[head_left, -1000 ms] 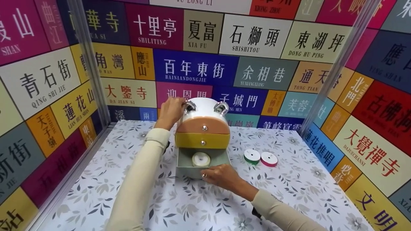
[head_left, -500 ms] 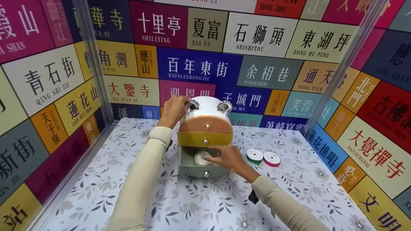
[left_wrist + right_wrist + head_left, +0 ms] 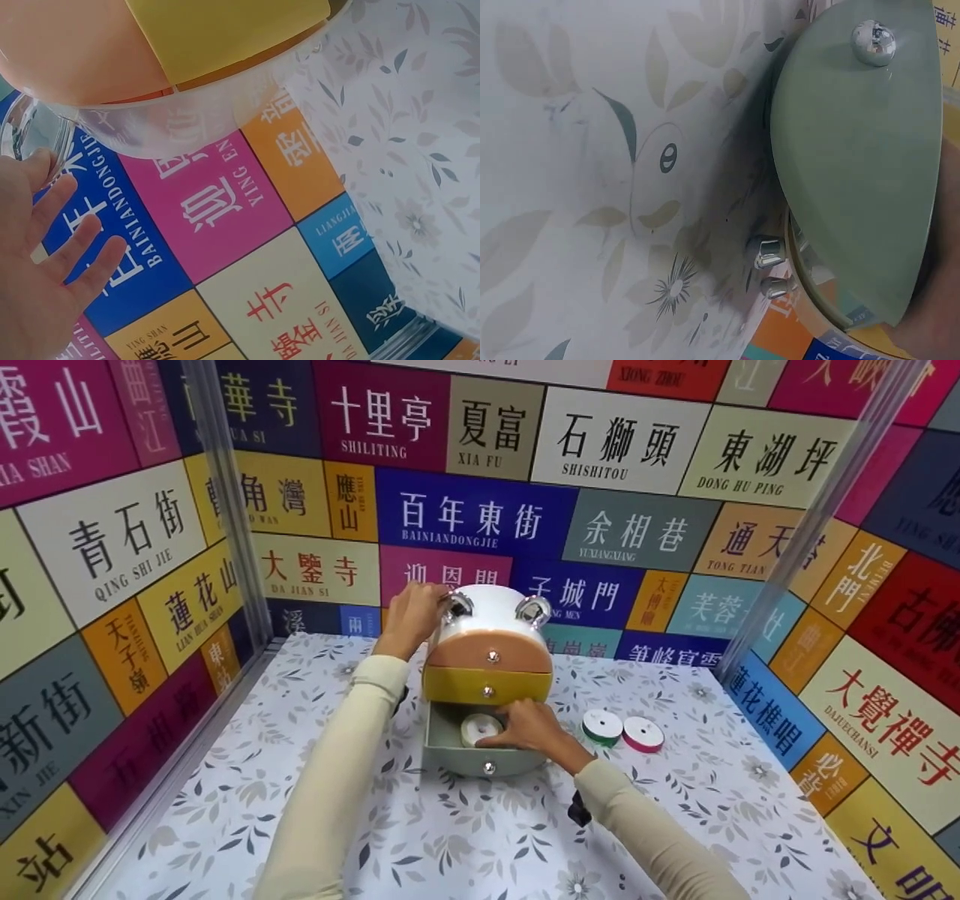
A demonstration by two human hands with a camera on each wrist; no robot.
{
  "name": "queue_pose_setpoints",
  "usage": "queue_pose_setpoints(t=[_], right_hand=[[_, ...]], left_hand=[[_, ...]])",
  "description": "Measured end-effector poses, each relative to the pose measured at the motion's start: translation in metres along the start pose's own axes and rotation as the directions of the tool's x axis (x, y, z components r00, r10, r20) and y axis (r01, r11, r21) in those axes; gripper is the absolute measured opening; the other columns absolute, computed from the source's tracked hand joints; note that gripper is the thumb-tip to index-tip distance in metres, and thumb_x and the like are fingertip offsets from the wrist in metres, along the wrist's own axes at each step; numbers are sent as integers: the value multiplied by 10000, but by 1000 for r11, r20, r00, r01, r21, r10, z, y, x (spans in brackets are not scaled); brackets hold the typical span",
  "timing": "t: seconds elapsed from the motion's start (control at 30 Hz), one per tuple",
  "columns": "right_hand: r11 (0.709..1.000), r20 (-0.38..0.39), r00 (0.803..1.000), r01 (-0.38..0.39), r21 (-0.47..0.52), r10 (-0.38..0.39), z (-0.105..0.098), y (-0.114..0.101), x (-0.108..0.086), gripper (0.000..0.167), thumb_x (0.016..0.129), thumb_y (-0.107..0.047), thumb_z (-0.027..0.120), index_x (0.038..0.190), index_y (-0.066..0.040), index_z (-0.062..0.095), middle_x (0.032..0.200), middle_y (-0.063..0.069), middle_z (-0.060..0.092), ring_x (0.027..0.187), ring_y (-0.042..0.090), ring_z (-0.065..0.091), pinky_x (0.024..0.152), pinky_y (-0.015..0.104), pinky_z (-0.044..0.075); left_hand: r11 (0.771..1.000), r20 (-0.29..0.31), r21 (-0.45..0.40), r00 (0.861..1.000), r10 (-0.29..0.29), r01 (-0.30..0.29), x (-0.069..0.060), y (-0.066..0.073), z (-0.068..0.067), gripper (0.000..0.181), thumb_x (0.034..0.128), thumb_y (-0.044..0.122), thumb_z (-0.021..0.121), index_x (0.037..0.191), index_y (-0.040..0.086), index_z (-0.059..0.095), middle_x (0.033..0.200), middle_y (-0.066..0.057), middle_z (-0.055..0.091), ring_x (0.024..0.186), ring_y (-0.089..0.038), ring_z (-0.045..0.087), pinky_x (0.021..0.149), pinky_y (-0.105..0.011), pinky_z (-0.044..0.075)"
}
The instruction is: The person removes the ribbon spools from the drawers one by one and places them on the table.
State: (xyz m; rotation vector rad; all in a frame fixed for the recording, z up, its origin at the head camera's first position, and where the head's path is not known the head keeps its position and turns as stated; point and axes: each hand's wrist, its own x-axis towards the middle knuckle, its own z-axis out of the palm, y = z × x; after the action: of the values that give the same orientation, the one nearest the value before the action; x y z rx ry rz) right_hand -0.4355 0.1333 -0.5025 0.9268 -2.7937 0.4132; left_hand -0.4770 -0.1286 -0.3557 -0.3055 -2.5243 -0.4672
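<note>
A small rounded drawer cabinet (image 3: 495, 607) with a white top and shiny ear-shaped rings stands on the table. Its green bottom drawer (image 3: 450, 757) is pulled out; the orange drawer (image 3: 480, 651) and yellow drawer (image 3: 457, 684) are closed. My left hand (image 3: 412, 615) holds the left ear (image 3: 459, 606), other fingers spread in the left wrist view. Inside the green drawer lies a pale ribbon spool (image 3: 477, 727). My right hand (image 3: 536, 727) reaches in and pinches the spool's right side, thumb in front. In the right wrist view, the drawer front (image 3: 855, 150) hides the fingertips.
To the cabinet's right, a green ribbon spool (image 3: 602, 726) and a pink ribbon spool (image 3: 643, 733) lie side by side. The table (image 3: 420, 840) has a leaf-patterned cover. Panels with printed signs (image 3: 472, 510) enclose its back and sides.
My right hand has let go of the green drawer's knob and moved up into the drawer, onto the pale spool. The left hand still holds the ear.
</note>
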Motion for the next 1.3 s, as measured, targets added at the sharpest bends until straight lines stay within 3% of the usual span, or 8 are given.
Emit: queue_pose_setpoints(t=[0.23,0.5,0.7,0.9,1.1,1.3], right_hand=[[1000,19,1000,6,9,-6,2,1,1,613,710,-707,845,638,-146,609,501,-123,326,477,78,328,478,278,219],[998,-11,999,49,-48,-50,9,1,3,562,705,-641,886,634,-153,617,516,-107,392,508,109,433,471,280,275],[1000,8,1000,-15,-27,15,16,2,2,604,690,-671,877,608,-148,587,490,-117,340,466,86,391,479,278,243],[998,-19,999,-38,-40,37,14,0,2,675,657,-724,864,549,-191,464,477,-116,310,437,82,337,463,278,220],[991,-5,991,-135,20,135,1,-5,2,685,619,-782,842,533,-195,500,467,-107,330,449,95,346,465,288,246],[985,22,986,-164,59,163,-18,-10,-4,669,653,-786,820,540,-208,504,478,-115,314,470,83,306,484,289,241]], left_hand=[[1000,-8,-27,1000,9,-9,2,3,-1,121,1029,270,675,1030,193,769,1043,-43,768,963,-274,633,840,-485,569],[1000,-22,3,999,26,-26,-1,2,3,152,1031,286,671,1044,165,762,1064,-68,775,1017,-311,676,827,-498,583],[1000,-1,-15,1000,25,-25,-2,2,7,154,1031,283,671,1048,164,767,1051,-66,773,999,-301,677,822,-477,585],[1000,5,-19,1000,14,-13,-2,1,5,142,1038,270,661,1056,179,769,1055,-63,768,1006,-289,659,835,-480,579],[1000,-12,-4,1000,19,-19,-1,0,1,141,1038,258,661,1038,153,756,1054,-79,771,1009,-307,674,827,-494,584],[1000,-14,-7,1000,22,-22,0,0,2,140,1034,260,666,1031,152,755,1056,-79,773,1015,-317,677,824,-499,583]])
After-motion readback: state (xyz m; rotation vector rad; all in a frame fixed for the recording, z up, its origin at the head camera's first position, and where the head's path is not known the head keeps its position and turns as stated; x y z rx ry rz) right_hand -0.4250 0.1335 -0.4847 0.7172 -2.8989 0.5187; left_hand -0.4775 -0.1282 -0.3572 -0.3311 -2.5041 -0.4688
